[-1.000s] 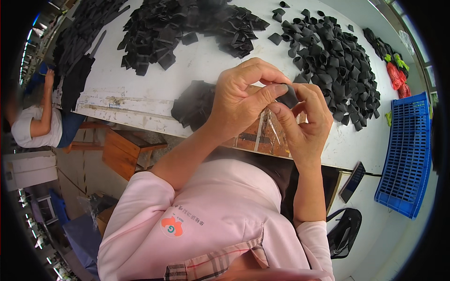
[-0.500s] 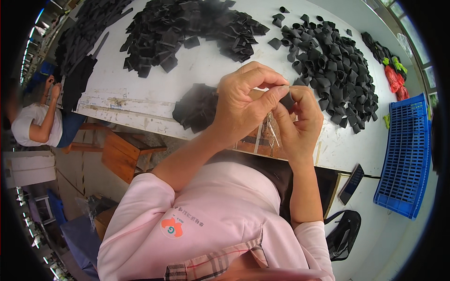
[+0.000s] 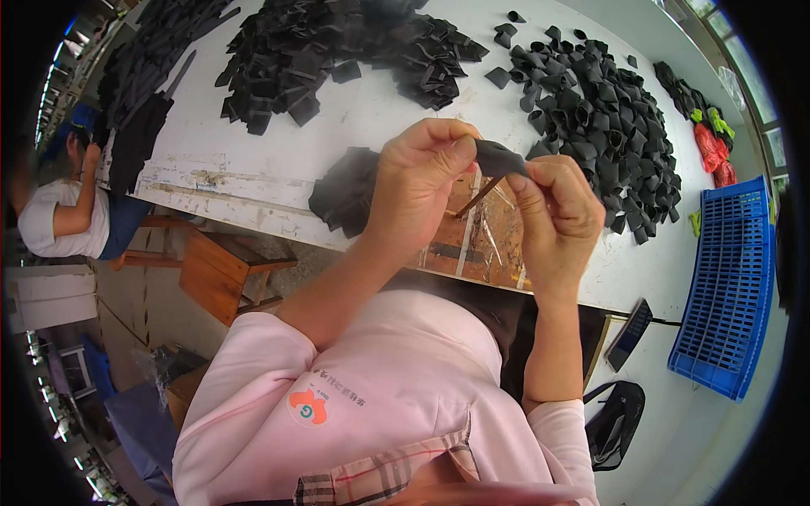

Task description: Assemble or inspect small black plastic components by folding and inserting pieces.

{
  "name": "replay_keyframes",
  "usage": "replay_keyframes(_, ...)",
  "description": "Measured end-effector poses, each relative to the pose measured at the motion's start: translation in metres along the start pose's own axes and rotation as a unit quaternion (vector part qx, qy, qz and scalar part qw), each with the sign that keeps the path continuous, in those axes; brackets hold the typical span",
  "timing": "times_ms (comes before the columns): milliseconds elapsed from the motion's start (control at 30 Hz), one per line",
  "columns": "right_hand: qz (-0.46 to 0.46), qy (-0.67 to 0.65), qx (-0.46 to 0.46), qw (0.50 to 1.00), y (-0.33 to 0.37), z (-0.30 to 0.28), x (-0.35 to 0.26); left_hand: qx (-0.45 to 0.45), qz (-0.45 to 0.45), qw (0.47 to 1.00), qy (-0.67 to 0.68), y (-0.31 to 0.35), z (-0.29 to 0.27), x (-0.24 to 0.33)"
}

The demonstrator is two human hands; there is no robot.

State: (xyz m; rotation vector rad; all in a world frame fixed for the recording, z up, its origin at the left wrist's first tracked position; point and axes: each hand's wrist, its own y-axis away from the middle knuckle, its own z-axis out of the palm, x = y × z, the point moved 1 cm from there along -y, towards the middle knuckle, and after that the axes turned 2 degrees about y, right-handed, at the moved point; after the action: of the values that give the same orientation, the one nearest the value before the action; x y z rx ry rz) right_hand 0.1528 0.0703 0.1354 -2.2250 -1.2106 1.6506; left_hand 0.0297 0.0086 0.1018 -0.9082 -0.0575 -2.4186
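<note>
A small black fabric piece [image 3: 499, 158] is stretched between my two hands above the table's near edge. My left hand [image 3: 426, 173] pinches its left end between thumb and fingers. At the right end, my right hand [image 3: 557, 211] grips it the same way, the other fingers curled. A thin dark brown strip [image 3: 481, 196] shows slantwise below the fabric; whether it touches the piece I cannot tell. Under my hands lies a worn brown board [image 3: 460, 249] with clear plastic on it. Left of my left hand sits a small pile of flat black pieces [image 3: 342, 190].
Flat black pieces [image 3: 287, 63] are heaped at the far middle of the white table [image 3: 253, 173]. Looped black pieces [image 3: 603, 126] form a pile to the right. A blue crate [image 3: 726, 287] and a phone [image 3: 629, 335] are at right. Another person [image 3: 67, 215] sits at far left.
My hands have moved apart, the right one outward and slightly down. The black fabric piece now spans between them, and the brown strip has come into view.
</note>
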Motion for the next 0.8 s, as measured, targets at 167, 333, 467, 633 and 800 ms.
replay_keyframes(167,-0.036,0.064,0.068,0.995,0.024,0.017,0.021,-0.037,0.054,0.991,-0.114,-0.005,-0.005,0.004)
replay_keyframes(333,-0.037,0.109,0.054,0.992,0.021,0.014,0.015,-0.066,0.111,0.962,-0.239,-0.007,0.017,0.016)
replay_keyframes(467,0.018,0.023,0.002,1.0,0.016,0.007,0.002,-0.143,0.035,0.923,-0.355,-0.012,0.018,0.019)
replay_keyframes(633,0.193,-0.255,-0.044,0.947,0.001,-0.006,-0.004,-0.136,0.025,0.982,-0.127,-0.013,0.007,0.015)
replay_keyframes(800,0.167,-0.151,-0.046,0.973,-0.005,-0.003,-0.004,-0.124,0.042,0.982,-0.137,-0.016,0.001,0.014)
